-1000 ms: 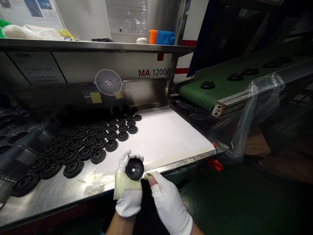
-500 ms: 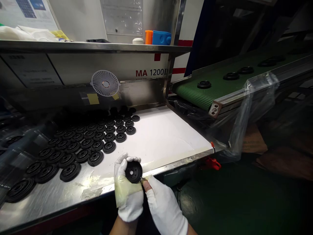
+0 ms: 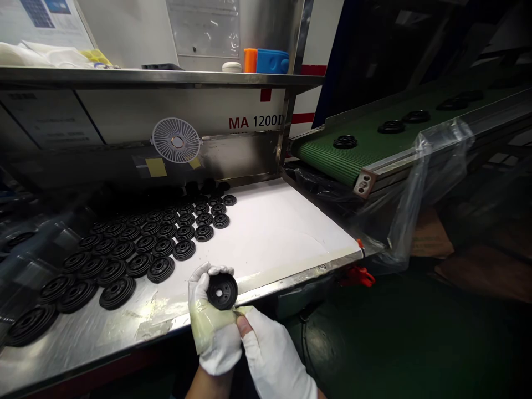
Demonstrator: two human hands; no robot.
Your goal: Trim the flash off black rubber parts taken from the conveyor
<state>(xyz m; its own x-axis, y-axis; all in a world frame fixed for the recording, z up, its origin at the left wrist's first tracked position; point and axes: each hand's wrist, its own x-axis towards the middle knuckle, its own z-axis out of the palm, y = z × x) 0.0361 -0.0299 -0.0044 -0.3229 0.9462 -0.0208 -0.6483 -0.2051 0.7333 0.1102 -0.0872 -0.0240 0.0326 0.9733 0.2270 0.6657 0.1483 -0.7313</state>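
Fingers of the left hand grasp the black disc by its upper-left rim. The right hand is just below; its grip I cannot tell.

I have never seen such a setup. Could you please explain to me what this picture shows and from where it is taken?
There is no robot here: these are a person's own hands in white gloves, seen by a camera worn on the head. The left hand holds a black round part. The right hand is closed just below it; what it pinches, if anything, is too small to tell. On the metal workbench lie rows of similar parts, beside a bare stretch of white sheet. More sit on the green conveyor belt.
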